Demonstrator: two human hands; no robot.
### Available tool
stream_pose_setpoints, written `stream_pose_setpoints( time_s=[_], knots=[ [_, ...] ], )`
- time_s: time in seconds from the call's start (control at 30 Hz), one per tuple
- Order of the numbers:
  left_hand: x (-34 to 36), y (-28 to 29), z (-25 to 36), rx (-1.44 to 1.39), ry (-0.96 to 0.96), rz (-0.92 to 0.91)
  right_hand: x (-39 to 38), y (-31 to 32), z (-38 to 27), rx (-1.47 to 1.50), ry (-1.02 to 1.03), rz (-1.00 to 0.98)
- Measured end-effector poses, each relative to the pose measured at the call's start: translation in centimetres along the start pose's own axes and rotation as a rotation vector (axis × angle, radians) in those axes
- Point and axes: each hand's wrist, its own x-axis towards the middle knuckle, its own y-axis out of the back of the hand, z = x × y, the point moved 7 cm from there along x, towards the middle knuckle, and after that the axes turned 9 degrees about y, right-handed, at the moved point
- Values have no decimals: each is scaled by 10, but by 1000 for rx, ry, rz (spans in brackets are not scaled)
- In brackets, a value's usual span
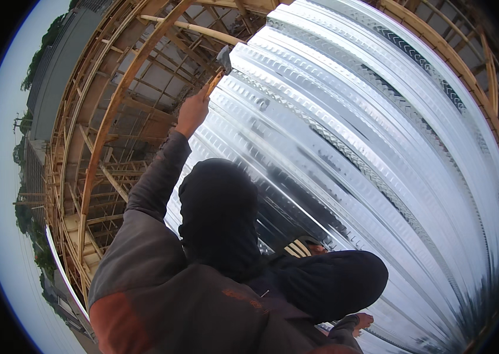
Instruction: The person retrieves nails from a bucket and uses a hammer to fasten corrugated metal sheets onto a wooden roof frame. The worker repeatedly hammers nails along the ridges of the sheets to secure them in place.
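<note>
Head view: a person (202,283) stands right in front with their back to the camera, dark hood up, grey jacket with an orange patch low on the back. Both hands in frame are this co-worker's; the wearer's hands are out of frame, so I cannot tell their grip. The raised hand (193,112) is up on the left at the end of a straight arm, fingers closed tight round the wooden handle of a hammer (221,68). The hammer sits high at upper centre, its metal head up against the top edge of the metal sheets (379,147), by a pale pole lying across the frame there (touching or just short, too small to tell). The lower hand (362,321) shows at bottom right past a dark cuff, just over the sheets, fingers curled and holding nothing that I can see. The ribbed, shiny sheets fill the right half and run from top to bottom. A timber frame (108,130) of beams and braces fills the left, and more timber lines the right rim. A dark thing with white stripes (299,248) peeks out by the co-worker's right shoulder, kind unclear. Far left are a grey building (54,76), trees and pale sky.
</note>
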Motion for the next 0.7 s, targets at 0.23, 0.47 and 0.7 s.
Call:
stream_pose_setpoints(
  time_s=[0.23, 0.47, 0.7],
  knots=[
    [35, -115, -51, 201, -226, -169, 71, 163, -279, 882, 249, 367],
    [68, -125, -44, 81, -348, -185, -92, 394, -601, 792, 1208, 162],
    [60, -119, -45, -77, -333, -78, -283, 417, -755, 3, 1969, 3]
  ],
)
